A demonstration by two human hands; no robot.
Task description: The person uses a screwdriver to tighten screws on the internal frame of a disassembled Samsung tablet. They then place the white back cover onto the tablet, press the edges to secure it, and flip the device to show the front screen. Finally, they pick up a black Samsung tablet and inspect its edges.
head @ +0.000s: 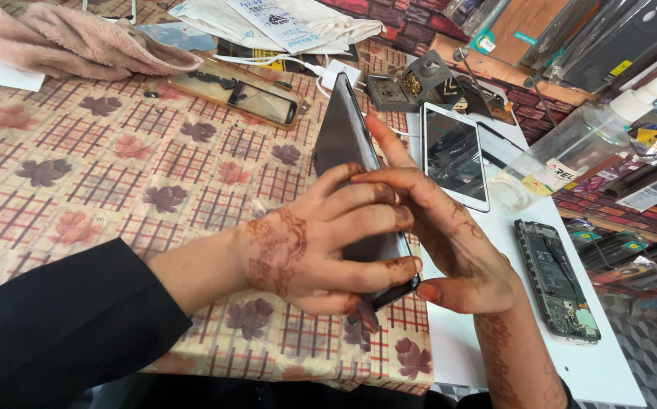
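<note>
Both hands grip a dark grey phone held on edge above the surface, which wears a checked cloth with leaf prints. The left hand wraps its fingers across the phone's lower half, closed on it; the right hand cups it from the far side, thumb at the bottom corner and forefinger stretched up along its edge. Whether the back cover is parting from the body seems likely but is hard to tell. Just beside the hands lies a white-framed phone, and nearer the edge an opened phone body. A pink towel sits well apart.
</note>
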